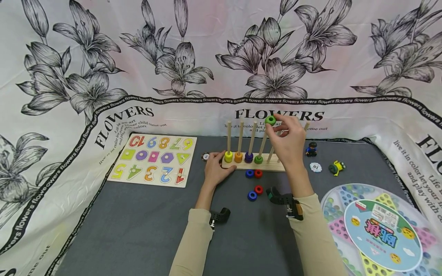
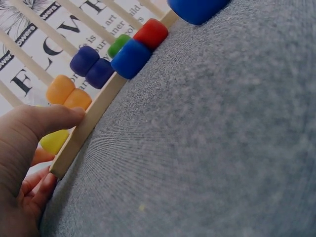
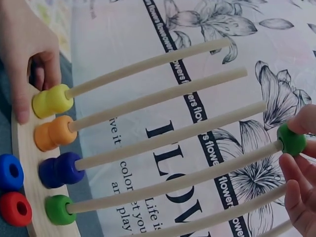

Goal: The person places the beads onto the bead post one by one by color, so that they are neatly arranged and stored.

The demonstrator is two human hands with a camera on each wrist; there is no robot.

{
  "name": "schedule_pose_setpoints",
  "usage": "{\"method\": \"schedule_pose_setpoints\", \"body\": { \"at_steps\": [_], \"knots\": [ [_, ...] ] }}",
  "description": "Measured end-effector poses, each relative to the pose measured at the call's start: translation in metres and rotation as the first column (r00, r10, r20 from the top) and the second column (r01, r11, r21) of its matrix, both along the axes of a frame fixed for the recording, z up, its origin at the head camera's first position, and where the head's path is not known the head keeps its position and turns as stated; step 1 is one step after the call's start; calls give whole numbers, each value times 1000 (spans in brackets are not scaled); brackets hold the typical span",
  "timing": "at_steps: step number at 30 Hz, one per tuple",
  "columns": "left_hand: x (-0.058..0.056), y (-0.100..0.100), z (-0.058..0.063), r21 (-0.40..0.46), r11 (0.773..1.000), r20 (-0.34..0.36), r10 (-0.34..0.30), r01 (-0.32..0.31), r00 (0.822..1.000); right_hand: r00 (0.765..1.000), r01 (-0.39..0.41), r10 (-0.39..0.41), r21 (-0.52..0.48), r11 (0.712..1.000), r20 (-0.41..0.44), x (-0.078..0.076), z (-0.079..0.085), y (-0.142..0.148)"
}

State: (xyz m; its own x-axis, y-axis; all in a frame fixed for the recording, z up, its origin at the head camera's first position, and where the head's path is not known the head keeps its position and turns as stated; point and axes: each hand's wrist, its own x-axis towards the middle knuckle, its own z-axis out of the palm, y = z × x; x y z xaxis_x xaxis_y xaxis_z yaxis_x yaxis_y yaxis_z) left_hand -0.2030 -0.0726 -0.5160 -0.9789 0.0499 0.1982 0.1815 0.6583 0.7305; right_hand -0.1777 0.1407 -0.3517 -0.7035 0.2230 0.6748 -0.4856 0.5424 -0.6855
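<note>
A wooden peg rack [image 1: 272, 165] with several upright pegs stands at the table's far edge. My left hand [image 1: 215, 170] grips its left end, thumb on the front of the base. In my right hand [image 1: 290, 140], thumb and fingers pinch a green bead [image 3: 291, 139] at the tip of the fourth peg [image 3: 187, 178]. Another green bead [image 3: 59, 209] sits at that peg's foot. Two yellow beads [image 3: 52, 100], two orange beads [image 3: 55, 133] and two dark blue beads [image 3: 61, 169] are stacked on the first three pegs. My right hand hides part of the rack's right end.
Blue rings [image 1: 252, 196] and red rings [image 1: 258, 190] lie before the rack. To the left is a number puzzle board [image 1: 148, 160]. At right are a small figure [image 1: 311, 149], a yellow-green toy [image 1: 336, 168], a white badge [image 1: 315, 167] and a round game box [image 1: 383, 234].
</note>
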Motion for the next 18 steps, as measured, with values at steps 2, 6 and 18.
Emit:
{"method": "schedule_pose_setpoints", "body": {
  "at_steps": [2, 6, 18],
  "knots": [
    [0, 0, 0, 0, 1000, -2, 1, -1, 1000, 1000, 7, -7, 18, 1000, 10, -1, 0, 0],
    [0, 0, 0, -7, 1000, -2, 0, 0, 1000, 998, 27, -29, 47, 999, 47, -2, -1, 0],
    [0, 0, -1, -4, 1000, -2, 1, -1, 1000, 997, -67, 67, -4, 998, 26, 9, -15, 5]
  ]
}}
